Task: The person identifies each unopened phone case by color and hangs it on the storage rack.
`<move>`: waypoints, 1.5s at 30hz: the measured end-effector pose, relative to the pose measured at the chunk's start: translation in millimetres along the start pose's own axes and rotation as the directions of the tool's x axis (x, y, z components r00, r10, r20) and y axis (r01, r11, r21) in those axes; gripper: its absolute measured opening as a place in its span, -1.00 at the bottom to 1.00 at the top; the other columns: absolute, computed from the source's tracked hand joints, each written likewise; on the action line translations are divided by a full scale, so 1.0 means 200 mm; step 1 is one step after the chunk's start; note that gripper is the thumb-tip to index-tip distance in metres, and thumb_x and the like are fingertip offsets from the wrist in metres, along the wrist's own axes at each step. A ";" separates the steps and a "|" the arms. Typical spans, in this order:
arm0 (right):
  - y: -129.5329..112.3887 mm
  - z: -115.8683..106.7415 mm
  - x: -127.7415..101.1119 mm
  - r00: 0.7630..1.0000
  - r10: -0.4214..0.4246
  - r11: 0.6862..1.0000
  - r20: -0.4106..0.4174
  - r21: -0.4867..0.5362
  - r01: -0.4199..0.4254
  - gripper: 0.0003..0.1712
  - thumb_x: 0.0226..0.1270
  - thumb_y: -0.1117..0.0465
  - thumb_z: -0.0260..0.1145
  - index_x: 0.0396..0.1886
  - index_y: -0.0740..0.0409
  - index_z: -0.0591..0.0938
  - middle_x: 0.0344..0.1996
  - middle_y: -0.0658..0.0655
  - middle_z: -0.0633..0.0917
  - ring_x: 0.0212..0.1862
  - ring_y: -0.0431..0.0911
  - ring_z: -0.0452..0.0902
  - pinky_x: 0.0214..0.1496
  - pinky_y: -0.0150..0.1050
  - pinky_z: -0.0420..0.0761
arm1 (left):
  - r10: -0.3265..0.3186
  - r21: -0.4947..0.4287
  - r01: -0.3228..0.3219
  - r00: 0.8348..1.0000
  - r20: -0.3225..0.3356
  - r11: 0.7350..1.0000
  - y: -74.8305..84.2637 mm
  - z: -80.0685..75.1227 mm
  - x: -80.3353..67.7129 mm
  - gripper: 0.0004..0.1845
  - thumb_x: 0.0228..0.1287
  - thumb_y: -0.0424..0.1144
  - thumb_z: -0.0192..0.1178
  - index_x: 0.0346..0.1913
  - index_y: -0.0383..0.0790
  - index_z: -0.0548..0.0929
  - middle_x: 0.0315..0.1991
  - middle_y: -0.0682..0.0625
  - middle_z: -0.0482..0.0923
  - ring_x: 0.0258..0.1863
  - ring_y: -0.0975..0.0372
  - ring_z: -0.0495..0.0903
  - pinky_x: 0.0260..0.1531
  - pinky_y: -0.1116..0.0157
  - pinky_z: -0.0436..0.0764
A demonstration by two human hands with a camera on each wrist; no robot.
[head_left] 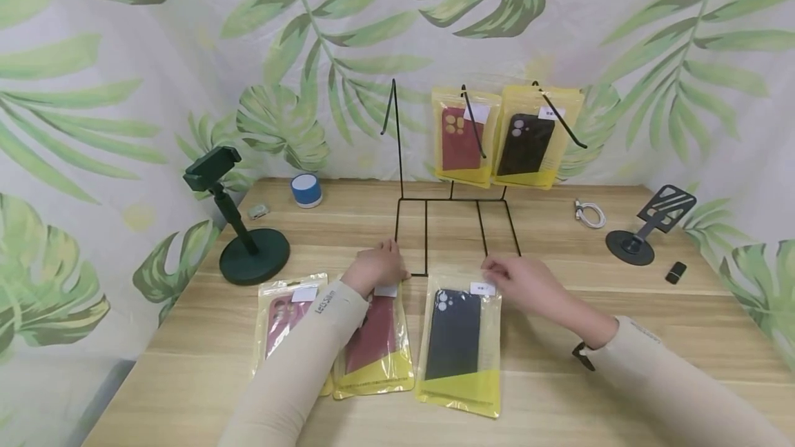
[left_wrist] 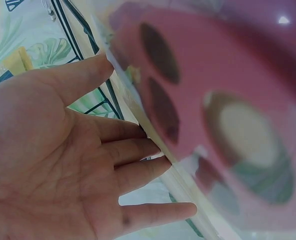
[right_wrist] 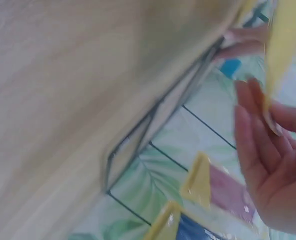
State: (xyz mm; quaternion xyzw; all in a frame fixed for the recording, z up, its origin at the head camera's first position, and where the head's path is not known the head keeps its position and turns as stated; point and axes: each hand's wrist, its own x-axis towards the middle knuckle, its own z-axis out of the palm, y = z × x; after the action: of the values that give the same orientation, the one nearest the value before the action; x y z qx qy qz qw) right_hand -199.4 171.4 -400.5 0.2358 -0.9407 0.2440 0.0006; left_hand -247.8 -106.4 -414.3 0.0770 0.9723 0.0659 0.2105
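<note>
My right hand (head_left: 518, 281) pinches the top right corner of a clear-and-yellow bag holding a black phone case (head_left: 455, 336). In the right wrist view, the bag's yellow edge (right_wrist: 283, 45) runs between thumb and fingers of the right hand (right_wrist: 273, 145). My left hand (head_left: 379, 266) is at the top of a bagged dark red phone case (head_left: 375, 336), which the forearm partly covers. In the left wrist view, the left hand's (left_wrist: 82, 140) fingers are fairly straight, their tips touching the bag edge. Farther left lies another bagged reddish phone case (head_left: 282, 323), partly under the sleeve.
A black wire rack (head_left: 450, 200) stands behind the hands, carrying a bagged red case (head_left: 459, 147) and a bagged black case (head_left: 524, 150). A phone stand (head_left: 254, 257), blue speaker (head_left: 306, 192), white cable (head_left: 590, 216), folding stand (head_left: 630, 247) and small black object (head_left: 675, 272) surround it.
</note>
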 end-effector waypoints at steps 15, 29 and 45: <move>0.03 -0.41 -0.10 0.757 -0.059 0.976 -0.651 0.121 0.180 -0.93 0.37 0.41 0.25 -0.25 0.32 0.65 -0.56 -0.07 0.60 -0.56 -0.37 0.34 -0.55 -0.54 0.34 | -0.002 0.007 0.002 1.000 -0.005 1.000 -0.01 0.00 0.01 -0.10 0.48 0.08 0.05 0.55 -0.45 -0.08 0.60 -0.27 -0.12 0.58 -0.10 -0.04 0.46 -0.19 0.17; 0.13 -0.69 0.00 0.576 0.144 0.957 -0.805 0.261 0.125 -0.89 0.48 0.23 0.20 -0.31 0.04 0.60 -0.55 -0.30 0.43 -0.52 -0.32 0.22 -0.46 -0.47 0.21 | 0.005 -0.031 -0.005 1.000 -0.002 1.000 -0.03 0.00 -0.01 -0.11 0.47 0.06 0.06 0.55 -0.45 -0.06 0.59 -0.28 -0.12 0.58 -0.11 -0.05 0.49 -0.16 0.13; 0.16 -0.71 0.04 0.603 0.071 0.973 -0.794 0.187 0.132 -0.76 0.49 0.23 0.19 -0.18 0.37 0.60 -0.50 -0.34 0.45 -0.48 -0.37 0.28 -0.43 -0.50 0.27 | 0.015 -0.041 -0.015 1.000 -0.004 0.999 -0.01 0.01 -0.01 -0.12 0.47 0.06 0.07 0.55 -0.43 -0.05 0.59 -0.28 -0.11 0.58 -0.11 -0.04 0.49 -0.14 0.14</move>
State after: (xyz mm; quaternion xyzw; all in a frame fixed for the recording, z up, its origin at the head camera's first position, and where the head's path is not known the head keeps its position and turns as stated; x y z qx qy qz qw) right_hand -237.3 257.0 -288.6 0.1172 -0.8031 0.4289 0.3965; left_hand -245.7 -107.6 -414.7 0.0796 0.9706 0.0876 0.2097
